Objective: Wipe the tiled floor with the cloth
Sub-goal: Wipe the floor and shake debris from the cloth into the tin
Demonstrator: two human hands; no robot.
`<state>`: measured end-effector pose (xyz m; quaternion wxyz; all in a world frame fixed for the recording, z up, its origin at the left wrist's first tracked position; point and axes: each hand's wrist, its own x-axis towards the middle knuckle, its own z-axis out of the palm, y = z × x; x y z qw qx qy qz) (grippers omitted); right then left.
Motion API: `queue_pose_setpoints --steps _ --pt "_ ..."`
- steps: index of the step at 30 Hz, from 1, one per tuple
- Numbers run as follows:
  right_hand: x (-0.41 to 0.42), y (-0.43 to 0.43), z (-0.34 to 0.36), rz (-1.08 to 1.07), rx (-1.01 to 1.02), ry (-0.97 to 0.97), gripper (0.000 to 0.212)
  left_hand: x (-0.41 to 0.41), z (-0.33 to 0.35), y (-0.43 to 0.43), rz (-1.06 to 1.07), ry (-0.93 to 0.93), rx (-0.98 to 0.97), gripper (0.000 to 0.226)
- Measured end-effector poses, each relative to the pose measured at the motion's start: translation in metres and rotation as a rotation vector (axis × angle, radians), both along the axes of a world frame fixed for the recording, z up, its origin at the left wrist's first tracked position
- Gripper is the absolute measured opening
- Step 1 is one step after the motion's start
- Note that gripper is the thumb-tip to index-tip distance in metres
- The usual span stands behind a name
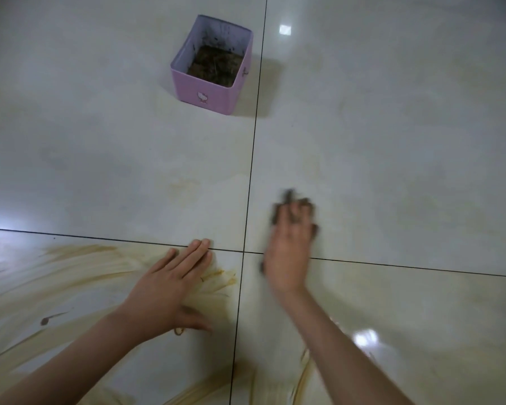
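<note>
Where the dark grout lines (253,159) cross, a dark, dirty cloth (288,197) lies on the tiled floor (392,141), just beyond the crossing on the far right tile. The right hand (287,252) covers most of it. Its fingers are spread out and laid flat over the fabric, pressing it down rather than curling round it, though the hand is blurred. Bits of cloth show past the fingertips and beside the heel of the palm.

The left hand (173,283) rests flat on the near left tile, holding nothing. Its fingers are straight and together with their tips at the grout line, and the thumb is splayed out toward the person.

Brown streaks (79,270) fan across the near tiles around and under both forearms. Well apart, on the far left tile, stands a purple tin box (205,92) with a cartoon cat on its side and dark, soil-like matter (216,67) inside.
</note>
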<state>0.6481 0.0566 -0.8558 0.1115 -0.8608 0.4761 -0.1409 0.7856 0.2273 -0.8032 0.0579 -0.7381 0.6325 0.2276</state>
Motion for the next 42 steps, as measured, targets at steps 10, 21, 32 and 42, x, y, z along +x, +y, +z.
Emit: queue_pose_setpoints --steps 10,21,32,42 --pt "-0.076 -0.084 0.053 0.273 0.217 -0.074 0.05 0.013 -0.006 0.004 0.075 0.151 0.005 0.108" --pt "-0.012 -0.03 0.049 0.003 0.308 -0.201 0.04 0.013 0.004 -0.017 0.195 0.147 -0.263 0.044" --pt "-0.029 -0.124 0.017 0.128 -0.008 0.221 0.045 0.045 -0.004 -0.053 0.33 -0.049 -0.299 0.05" --pt "0.068 0.008 0.009 0.623 0.041 -0.019 0.043 0.056 -0.014 -0.051 0.433 0.061 -0.393 0.048"
